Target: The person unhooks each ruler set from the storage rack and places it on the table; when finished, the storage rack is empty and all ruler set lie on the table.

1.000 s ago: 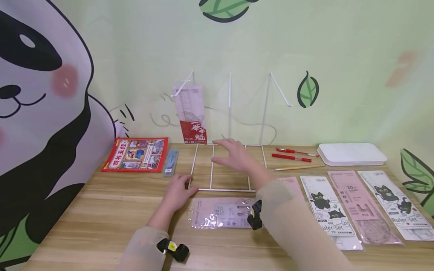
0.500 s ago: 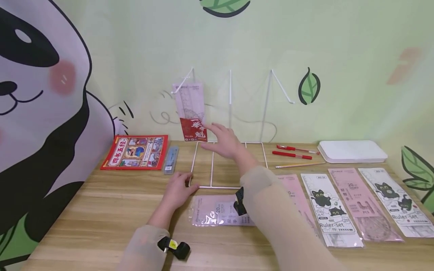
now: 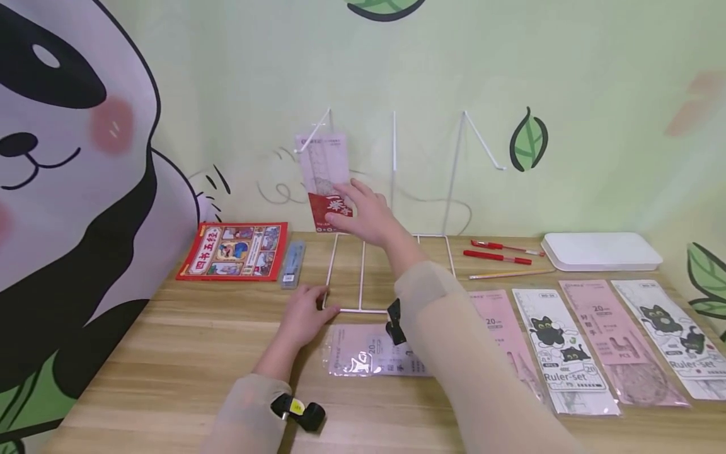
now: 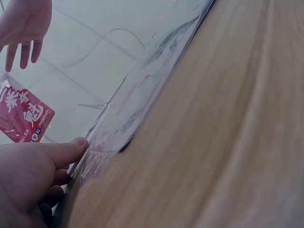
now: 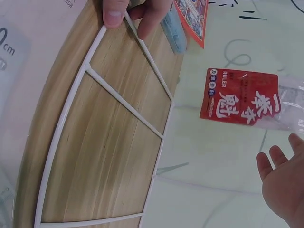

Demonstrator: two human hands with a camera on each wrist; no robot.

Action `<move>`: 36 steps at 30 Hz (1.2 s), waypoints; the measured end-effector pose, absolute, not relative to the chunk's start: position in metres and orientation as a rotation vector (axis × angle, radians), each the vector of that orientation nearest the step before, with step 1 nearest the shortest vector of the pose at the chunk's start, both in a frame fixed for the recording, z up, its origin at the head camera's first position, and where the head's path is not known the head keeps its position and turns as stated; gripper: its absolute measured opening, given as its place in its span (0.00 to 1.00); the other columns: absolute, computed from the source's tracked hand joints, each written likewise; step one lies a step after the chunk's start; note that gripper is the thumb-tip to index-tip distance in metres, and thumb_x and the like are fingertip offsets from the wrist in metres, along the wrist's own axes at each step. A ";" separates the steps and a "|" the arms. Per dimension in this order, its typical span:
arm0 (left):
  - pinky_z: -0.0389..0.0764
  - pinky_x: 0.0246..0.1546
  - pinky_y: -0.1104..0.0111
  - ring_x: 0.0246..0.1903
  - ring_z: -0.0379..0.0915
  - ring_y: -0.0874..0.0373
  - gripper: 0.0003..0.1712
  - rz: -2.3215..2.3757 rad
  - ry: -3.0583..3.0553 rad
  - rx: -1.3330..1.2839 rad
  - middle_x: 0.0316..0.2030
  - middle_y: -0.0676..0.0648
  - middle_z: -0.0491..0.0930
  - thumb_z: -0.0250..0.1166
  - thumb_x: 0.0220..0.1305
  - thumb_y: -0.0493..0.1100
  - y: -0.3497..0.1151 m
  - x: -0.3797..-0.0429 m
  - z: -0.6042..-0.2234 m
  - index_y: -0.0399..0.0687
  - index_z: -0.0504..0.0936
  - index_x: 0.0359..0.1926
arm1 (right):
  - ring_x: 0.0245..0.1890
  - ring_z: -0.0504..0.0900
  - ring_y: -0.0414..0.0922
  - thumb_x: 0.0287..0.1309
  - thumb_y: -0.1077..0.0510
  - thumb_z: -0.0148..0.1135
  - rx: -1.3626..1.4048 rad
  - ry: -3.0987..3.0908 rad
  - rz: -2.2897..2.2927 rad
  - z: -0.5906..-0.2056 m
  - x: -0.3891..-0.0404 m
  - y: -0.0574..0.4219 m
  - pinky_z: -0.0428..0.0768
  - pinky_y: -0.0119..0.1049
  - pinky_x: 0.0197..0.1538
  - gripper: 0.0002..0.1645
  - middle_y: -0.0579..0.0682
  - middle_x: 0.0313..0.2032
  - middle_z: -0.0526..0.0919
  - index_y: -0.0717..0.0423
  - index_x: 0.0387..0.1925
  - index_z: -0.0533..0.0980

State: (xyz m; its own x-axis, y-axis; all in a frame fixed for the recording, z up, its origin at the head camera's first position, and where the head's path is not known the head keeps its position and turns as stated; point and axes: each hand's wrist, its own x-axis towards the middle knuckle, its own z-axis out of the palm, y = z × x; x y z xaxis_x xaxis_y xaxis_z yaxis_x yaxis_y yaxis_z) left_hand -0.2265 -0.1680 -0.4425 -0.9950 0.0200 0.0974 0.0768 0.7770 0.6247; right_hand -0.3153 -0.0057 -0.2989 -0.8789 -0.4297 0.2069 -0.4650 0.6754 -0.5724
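Note:
A white wire display rack (image 3: 361,277) stands on the table with its hooks raised at the back. My left hand (image 3: 304,315) holds the base's front left corner, thumb on the bar and fingers curled round it, as the right wrist view shows. From the rack's left hook hangs a ruler set packet (image 3: 323,165), pink above and red below. My right hand (image 3: 365,214) reaches over the base, its fingers apart and overlapping the packet's red part in the head view. In the right wrist view the right hand (image 5: 285,183) is beside the packet (image 5: 242,97), a gap between them.
A pink ruler packet (image 3: 351,353) lies before the rack, partly behind my right sleeve. More pink and white packets (image 3: 561,353) lie at right. Behind them are red pens (image 3: 493,257), a pencil (image 3: 510,274) and a white case (image 3: 601,251). Left are a red book (image 3: 235,251) and a small blue-grey case (image 3: 292,265).
My right hand has moved left and up, from over the rack's base to the hanging packet. The left hand stays at the rack's corner.

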 end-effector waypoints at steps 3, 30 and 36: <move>0.69 0.48 0.56 0.45 0.66 0.49 0.31 -1.018 -2.881 -0.080 0.45 0.41 0.71 0.67 0.57 0.49 -0.167 -0.227 -0.440 0.37 0.74 0.58 | 0.66 0.55 0.57 0.59 0.39 0.56 0.768 -2.800 1.003 -0.297 -0.315 -0.006 0.58 0.53 0.63 0.39 0.50 0.70 0.53 0.42 0.69 0.58; 0.69 0.51 0.55 0.48 0.66 0.47 0.31 -1.037 -2.880 -0.066 0.48 0.40 0.72 0.67 0.57 0.48 -0.168 -0.224 -0.442 0.38 0.73 0.59 | 0.55 0.65 0.47 0.57 0.52 0.64 0.593 -2.457 1.147 -0.290 -0.309 0.000 0.69 0.36 0.55 0.39 0.55 0.59 0.59 0.59 0.65 0.60; 0.69 0.50 0.55 0.47 0.67 0.48 0.31 -1.040 -2.879 -0.062 0.47 0.41 0.72 0.67 0.57 0.48 -0.166 -0.225 -0.442 0.38 0.73 0.59 | 0.53 0.66 0.47 0.55 0.49 0.65 0.497 -2.458 1.039 -0.288 -0.308 0.000 0.71 0.37 0.53 0.37 0.54 0.57 0.64 0.56 0.63 0.63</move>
